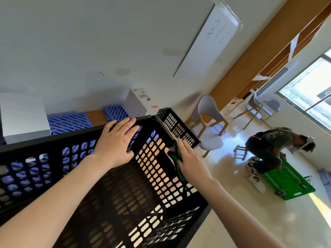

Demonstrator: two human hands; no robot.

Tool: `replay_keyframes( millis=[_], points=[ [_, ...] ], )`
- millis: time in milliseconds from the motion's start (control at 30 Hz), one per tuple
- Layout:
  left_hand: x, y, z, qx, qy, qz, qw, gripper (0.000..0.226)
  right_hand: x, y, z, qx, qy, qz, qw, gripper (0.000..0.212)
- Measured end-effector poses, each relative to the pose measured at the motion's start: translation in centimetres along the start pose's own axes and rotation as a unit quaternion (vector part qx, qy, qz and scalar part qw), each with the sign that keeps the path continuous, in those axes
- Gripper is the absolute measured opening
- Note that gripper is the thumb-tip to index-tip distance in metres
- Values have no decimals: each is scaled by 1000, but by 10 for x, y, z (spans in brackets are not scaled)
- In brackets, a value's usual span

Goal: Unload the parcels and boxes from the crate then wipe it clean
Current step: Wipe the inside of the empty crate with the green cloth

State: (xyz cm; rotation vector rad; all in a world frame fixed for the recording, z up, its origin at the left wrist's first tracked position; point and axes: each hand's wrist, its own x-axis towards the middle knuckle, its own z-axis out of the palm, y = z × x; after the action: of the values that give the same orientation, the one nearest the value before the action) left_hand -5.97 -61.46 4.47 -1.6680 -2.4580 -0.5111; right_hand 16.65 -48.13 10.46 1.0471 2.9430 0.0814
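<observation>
The black crate [125, 203] lies tilted at 7 o'clock in the view. The left hand [116, 140] rests spread flat on its wall at the crate's 12 o'clock. At 2 o'clock the right hand [191, 161], fingers straight, presses a green cloth [176, 155] against the side wall.

The left hand [116, 142] lies flat on the far wall of the black crate [53, 138], near its corner, while the right hand [191, 162] presses a green cloth [176, 157], apparently folded, against the crate's right wall.
</observation>
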Motion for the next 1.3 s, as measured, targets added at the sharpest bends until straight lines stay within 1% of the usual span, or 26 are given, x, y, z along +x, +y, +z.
replay_keyframes(
  millis=[167, 233, 300, 433, 533, 667, 767, 867, 1033, 1200, 1300],
  points=[
    [0, -1, 4, 1, 4, 6, 1000, 83, 97, -38, 7, 12, 29, -24, 999, 67],
    [0, -1, 4, -1, 10, 8, 1000, 82, 116, -48, 8, 26, 32, -11, 999, 68],
    [1, -2, 3, 1, 8, 10, 1000, 82, 115, -47, 9, 27, 31, -11, 999, 68],
    [1, -2, 1, 2, -6, 9, 1000, 82, 68, -18, 3, 7, -1, -48, 999, 69],
    [0, 0, -1, -7, -5, 9, 1000, 82, 8, 11, -4, 17, -29, -37, 999, 72],
    [0, 1, 0, -1, 9, 13, 1000, 83, -72, 45, -10, 20, -75, 5, 997, 72],
    [-1, -1, 0, 16, 8, 21, 1000, 83, -84, 50, -14, 41, -79, 15, 996, 69],
    [-1, -2, -2, 25, -7, 23, 999, 84, -54, 33, -7, 10, -34, -7, 999, 68],
    [-1, 0, -1, 17, -22, 18, 999, 85, 37, -8, 10, -6, 27, -18, 999, 68],
    [1, -2, 6, 18, -9, 12, 1000, 83, 121, -45, 10, 7, 33, -29, 999, 68],
    [2, -2, 4, 20, -8, 13, 1000, 83, 116, -43, 9, 4, 23, -33, 999, 69]
  ],
)
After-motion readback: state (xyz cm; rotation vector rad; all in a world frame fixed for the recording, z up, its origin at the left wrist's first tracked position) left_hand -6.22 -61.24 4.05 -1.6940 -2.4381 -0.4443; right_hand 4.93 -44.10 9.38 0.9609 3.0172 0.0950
